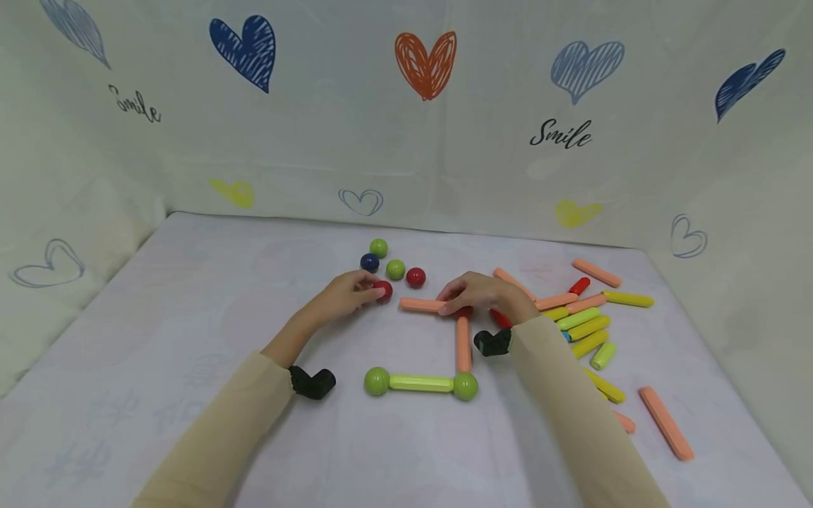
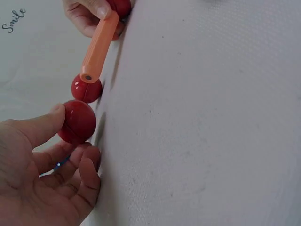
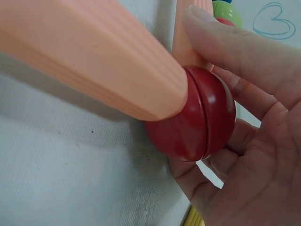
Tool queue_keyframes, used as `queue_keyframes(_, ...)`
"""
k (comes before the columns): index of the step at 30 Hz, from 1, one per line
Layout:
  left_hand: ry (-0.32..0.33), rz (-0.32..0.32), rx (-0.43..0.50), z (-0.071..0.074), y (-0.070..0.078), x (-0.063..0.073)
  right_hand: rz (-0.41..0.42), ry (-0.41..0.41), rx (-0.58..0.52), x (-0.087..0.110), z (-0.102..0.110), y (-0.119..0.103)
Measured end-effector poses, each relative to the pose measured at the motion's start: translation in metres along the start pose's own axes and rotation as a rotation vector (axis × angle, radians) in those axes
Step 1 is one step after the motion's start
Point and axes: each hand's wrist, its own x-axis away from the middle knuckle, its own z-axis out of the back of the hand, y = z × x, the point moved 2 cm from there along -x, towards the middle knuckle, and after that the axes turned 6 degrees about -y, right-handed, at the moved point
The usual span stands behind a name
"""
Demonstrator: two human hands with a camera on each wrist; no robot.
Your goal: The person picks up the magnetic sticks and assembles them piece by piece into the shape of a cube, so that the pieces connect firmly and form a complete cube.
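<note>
My left hand [image 1: 343,293] pinches a red ball [image 1: 384,291] between thumb and fingers. Facing it is the free end of a salmon stick [image 1: 419,305], a short gap away. The right hand [image 1: 484,293] grips this stick near its other end, where it meets a second red ball [image 3: 190,117]. From that ball another salmon stick [image 1: 464,346] runs toward the near side, down to a green ball [image 1: 466,386]. A light green stick [image 1: 421,383] joins this one to a green ball [image 1: 377,381] on the left. Fingers partly hide the corner ball in the head view.
Beyond the hands lie a loose red ball [image 1: 416,277], a dark blue ball [image 1: 370,262] and two green balls [image 1: 395,269]. At the right, several sticks lie in a pile, among them a yellow stick [image 1: 627,299]. One salmon stick [image 1: 666,423] lies apart, nearer the front.
</note>
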Motion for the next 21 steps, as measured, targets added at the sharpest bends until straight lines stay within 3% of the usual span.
queue_keyframes(3, -0.03, 0.025, 0.052, 0.002, -0.003, 0.005, -0.006, 0.003, 0.002, 0.0, 0.0, 0.0)
queue_keyframes(9, -0.039, 0.057, 0.062, -0.002, -0.006, 0.012, -0.015, 0.01, 0.011, 0.001, -0.001, -0.001)
queue_keyframes(17, 0.025, 0.082, 0.056, -0.009, -0.002, 0.012, -0.011, 0.009, 0.026, 0.0, -0.002, -0.003)
queue_keyframes(21, 0.023, 0.088, 0.032, -0.011, 0.002, 0.011, -0.017, 0.018, 0.024, 0.0, -0.003, -0.003)
